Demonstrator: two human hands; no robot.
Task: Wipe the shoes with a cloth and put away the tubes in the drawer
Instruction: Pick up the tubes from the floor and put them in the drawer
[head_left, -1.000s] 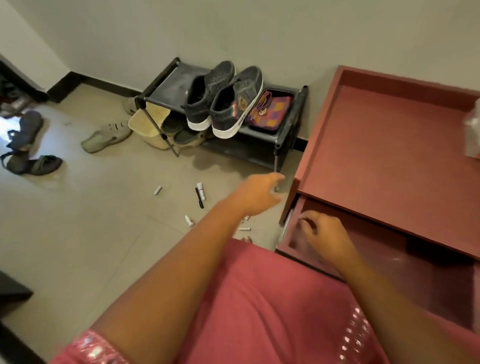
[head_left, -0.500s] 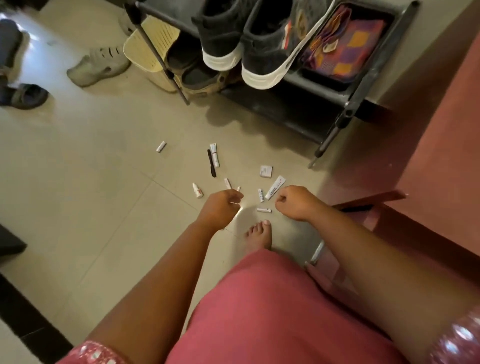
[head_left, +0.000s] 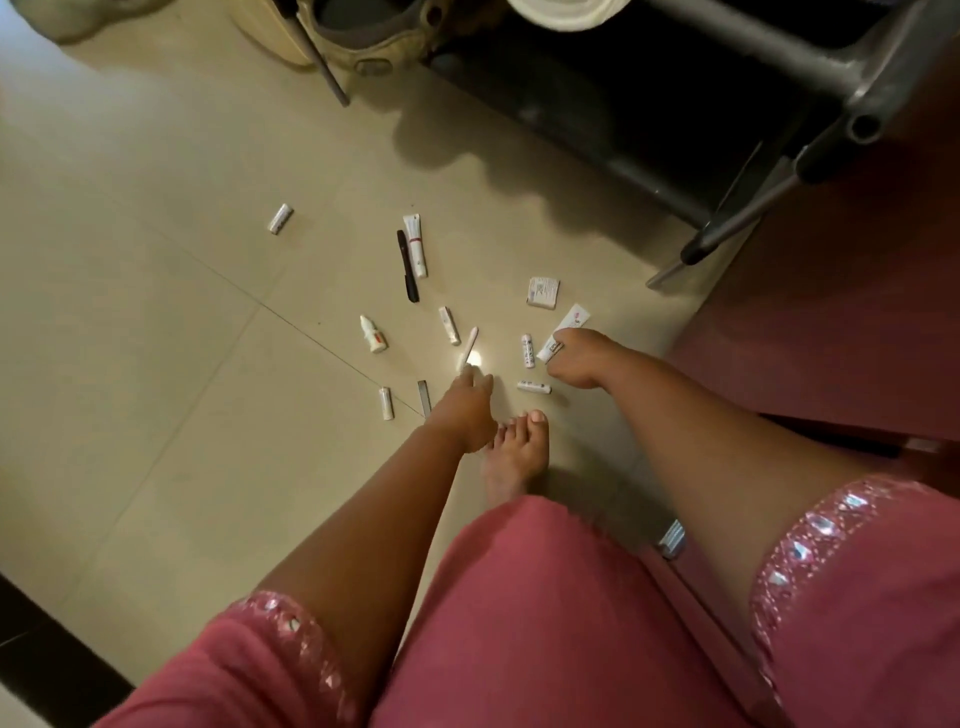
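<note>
White plastic tubes all over the beige floor (head_left: 156, 322), that's what I'm dealing with. My right hand (head_left: 574, 358) has its grip curled on the flat white tube (head_left: 570, 325) over on the right, close to the red cabinet (head_left: 831, 332). My left hand (head_left: 465, 405) is reaching forward with fingers straight, fingertip just touching the near end of the slim pale stick (head_left: 470, 345), nothing held there yet.

The rest is scattered: a long tube (head_left: 416, 252) lying right beside a black pen (head_left: 408, 265) further out, a small dropper bottle (head_left: 373, 335) to the left, a stray little tube (head_left: 280, 218) far left, two short ones (head_left: 528, 351) between my hands, and a square sachet (head_left: 543, 291) near the shoe rack (head_left: 779, 47). The drawer is out of view from here (somewhere behind to my right, I guess).

What could go wrong: the stick is round and thin, so a poke from a straight finger will probably roll it away instead of lifting it. My bare foot (head_left: 517, 447) is also right next to a tube (head_left: 534, 386), easy to step on. And the far-left one is easy to forget.
</note>
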